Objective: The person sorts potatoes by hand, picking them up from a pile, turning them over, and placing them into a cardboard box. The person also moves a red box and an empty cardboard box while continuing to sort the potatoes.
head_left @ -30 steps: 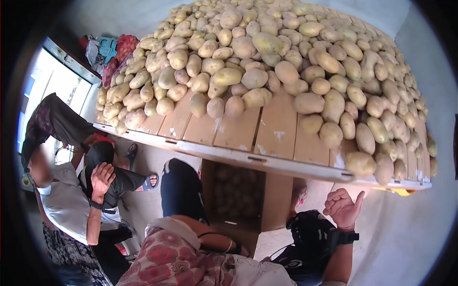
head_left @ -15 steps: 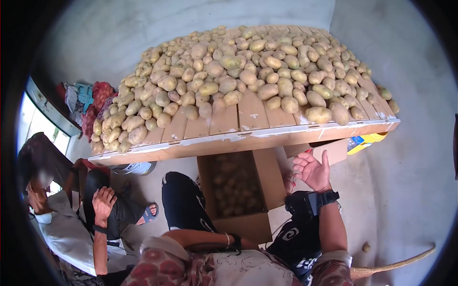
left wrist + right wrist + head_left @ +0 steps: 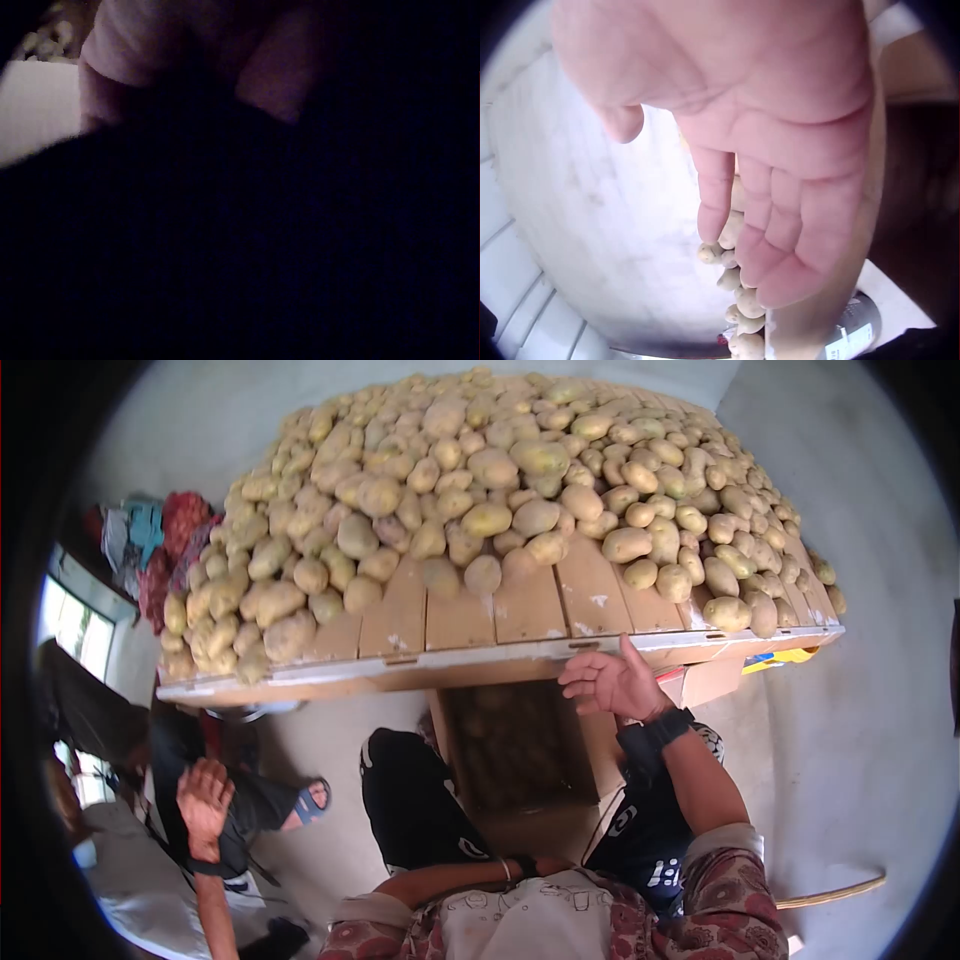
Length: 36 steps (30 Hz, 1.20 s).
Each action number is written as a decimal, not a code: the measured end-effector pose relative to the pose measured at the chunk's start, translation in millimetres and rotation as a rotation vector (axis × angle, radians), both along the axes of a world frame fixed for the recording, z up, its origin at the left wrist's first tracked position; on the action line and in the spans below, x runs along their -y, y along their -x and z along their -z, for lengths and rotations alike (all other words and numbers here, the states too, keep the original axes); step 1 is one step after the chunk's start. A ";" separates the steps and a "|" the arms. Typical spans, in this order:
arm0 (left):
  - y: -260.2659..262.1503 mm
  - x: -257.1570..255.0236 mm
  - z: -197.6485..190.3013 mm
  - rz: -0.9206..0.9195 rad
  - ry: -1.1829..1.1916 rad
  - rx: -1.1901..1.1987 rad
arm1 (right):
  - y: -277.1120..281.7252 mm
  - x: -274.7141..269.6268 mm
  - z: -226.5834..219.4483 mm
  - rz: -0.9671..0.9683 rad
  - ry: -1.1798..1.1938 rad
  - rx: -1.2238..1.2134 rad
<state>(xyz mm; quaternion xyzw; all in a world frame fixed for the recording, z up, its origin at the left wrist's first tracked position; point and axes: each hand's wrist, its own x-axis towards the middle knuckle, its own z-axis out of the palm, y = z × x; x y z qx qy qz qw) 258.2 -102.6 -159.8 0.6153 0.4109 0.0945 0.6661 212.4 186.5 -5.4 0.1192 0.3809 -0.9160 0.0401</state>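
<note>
My right hand [image 3: 618, 684] is raised at the front edge of the slatted platform [image 3: 520, 610], holding nothing. In the right wrist view, the palm of this hand [image 3: 757, 127] faces the camera, fingers loosely extended and thumb apart. Potatoes [image 3: 485, 520] lie heaped across the platform. My left forearm crosses my lap; little of the left hand [image 3: 553, 867] shows past the black wristband. The left wrist view is mostly dark, with part of the left hand [image 3: 150, 45] at the top; its finger pose and any contact are unclear.
Below the platform's edge stands a cardboard box [image 3: 602, 745] with potatoes inside. A seated person's hand [image 3: 205, 797] is at the left. Red sacks [image 3: 184, 520] lie at the back left, and a stick [image 3: 835, 891] lies on the floor at right.
My right hand has moved left and up, to the platform's front edge. The head view has shifted. My left arm still lies across my lap.
</note>
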 end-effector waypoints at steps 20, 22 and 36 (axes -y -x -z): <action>1.6 15.5 -23.2 -0.152 -0.065 -0.436 | -74.8 -32.1 -22.1 0.313 0.011 -0.287; -8.4 34.0 3.7 -0.150 -0.009 -0.396 | -82.1 -20.9 -21.0 0.339 -0.015 -0.226; 71.6 -22.6 -38.5 -0.389 -0.399 -0.194 | -43.9 -26.5 38.5 0.695 0.265 0.011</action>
